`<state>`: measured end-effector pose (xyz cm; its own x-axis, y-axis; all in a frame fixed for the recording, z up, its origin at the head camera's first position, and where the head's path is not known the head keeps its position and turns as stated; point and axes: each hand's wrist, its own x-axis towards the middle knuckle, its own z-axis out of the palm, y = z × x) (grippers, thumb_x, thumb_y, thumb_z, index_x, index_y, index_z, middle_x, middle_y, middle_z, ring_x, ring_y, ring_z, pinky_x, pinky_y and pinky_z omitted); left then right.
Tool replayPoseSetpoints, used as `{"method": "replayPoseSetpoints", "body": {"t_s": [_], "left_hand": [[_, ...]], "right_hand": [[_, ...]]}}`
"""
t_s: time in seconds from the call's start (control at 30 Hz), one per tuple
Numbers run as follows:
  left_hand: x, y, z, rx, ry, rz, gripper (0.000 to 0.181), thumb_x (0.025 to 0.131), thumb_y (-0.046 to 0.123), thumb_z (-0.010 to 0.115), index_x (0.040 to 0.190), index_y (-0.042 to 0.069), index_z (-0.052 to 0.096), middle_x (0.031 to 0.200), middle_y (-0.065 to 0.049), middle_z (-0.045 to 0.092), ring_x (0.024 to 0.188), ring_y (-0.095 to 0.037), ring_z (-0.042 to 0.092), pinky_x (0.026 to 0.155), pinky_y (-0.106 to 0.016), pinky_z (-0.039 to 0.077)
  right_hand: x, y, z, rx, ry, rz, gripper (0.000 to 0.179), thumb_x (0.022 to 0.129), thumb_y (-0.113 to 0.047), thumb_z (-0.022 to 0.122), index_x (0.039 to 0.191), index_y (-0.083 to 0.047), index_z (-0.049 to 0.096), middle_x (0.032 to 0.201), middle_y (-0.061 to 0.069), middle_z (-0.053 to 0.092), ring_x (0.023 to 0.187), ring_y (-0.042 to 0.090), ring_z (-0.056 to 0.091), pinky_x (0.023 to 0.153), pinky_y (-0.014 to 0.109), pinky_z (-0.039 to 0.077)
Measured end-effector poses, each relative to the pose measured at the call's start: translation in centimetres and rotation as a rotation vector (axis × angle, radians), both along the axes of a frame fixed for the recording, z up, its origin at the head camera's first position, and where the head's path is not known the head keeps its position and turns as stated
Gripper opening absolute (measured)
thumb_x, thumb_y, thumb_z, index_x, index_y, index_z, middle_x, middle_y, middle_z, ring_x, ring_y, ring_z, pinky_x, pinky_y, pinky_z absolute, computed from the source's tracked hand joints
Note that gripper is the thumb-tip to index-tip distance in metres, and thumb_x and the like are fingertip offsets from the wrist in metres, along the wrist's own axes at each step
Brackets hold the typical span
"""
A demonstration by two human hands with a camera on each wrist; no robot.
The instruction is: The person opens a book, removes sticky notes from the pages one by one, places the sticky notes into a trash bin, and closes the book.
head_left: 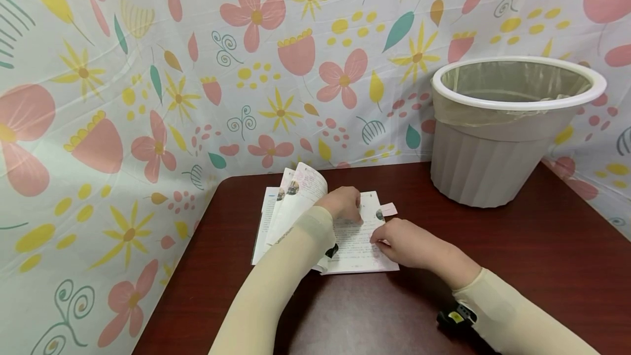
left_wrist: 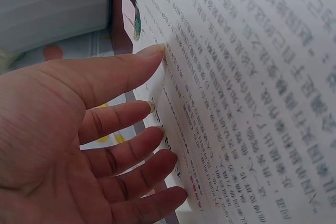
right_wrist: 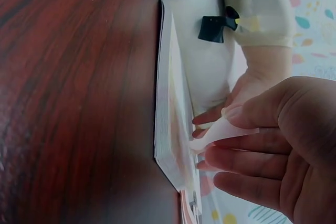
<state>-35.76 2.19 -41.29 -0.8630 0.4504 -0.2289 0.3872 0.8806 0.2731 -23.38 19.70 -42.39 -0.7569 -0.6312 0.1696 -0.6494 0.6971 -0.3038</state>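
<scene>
Book lies spread on the dark red table, near the big bin. The left hand touches a page, its fingers a bit apart. The right hand pinches thin white paper between thumb and finger.

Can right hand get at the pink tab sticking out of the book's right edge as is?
Likely yes: the pink tab sits just beyond the right hand, with nothing visible between them. But that hand pinches a pale piece of paper, which may need releasing first.
</scene>
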Motion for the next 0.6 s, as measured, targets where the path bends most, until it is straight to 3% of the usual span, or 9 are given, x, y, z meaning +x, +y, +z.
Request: {"method": "replayPoseSetpoints", "body": {"t_s": [0.1,0.33,0.6], "left_hand": [[0.0,0.0,0.0,0.006,-0.005,0.004,0.031,0.08,0.033,0.09,0.092,0.018,0.065,0.09,0.004,0.065,0.078,-0.015,0.058,0.068,-0.031,0.047],[-0.3,0.0,-0.4,-0.004,-0.001,0.006,0.032,0.079,0.034,0.09,0.091,0.018,0.064,0.089,0.004,0.065,0.078,-0.015,0.057,0.066,-0.031,0.046],[-0.3,-0.1,-0.5,0.015,-0.014,0.008,0.032,0.08,0.033,0.089,0.096,0.018,0.066,0.094,0.004,0.066,0.08,-0.016,0.059,0.068,-0.032,0.049]], "right_hand": [[0.2,-0.1,0.0,-0.005,0.002,0.023,0.015,0.089,0.0,0.069,0.094,-0.012,0.077,0.088,-0.004,0.075,0.076,0.0,0.061,0.07,0.025,0.055],[0.9,-0.4,0.2,-0.011,0.0,0.091,0.016,0.091,-0.002,0.07,0.1,-0.01,0.08,0.096,-0.001,0.079,0.089,0.006,0.071,0.078,0.03,0.059],[1.7,-0.2,1.5,-0.103,-0.035,0.161,0.015,0.092,-0.004,0.071,0.099,-0.012,0.08,0.095,-0.005,0.079,0.088,0.0,0.069,0.078,0.026,0.059]]}}
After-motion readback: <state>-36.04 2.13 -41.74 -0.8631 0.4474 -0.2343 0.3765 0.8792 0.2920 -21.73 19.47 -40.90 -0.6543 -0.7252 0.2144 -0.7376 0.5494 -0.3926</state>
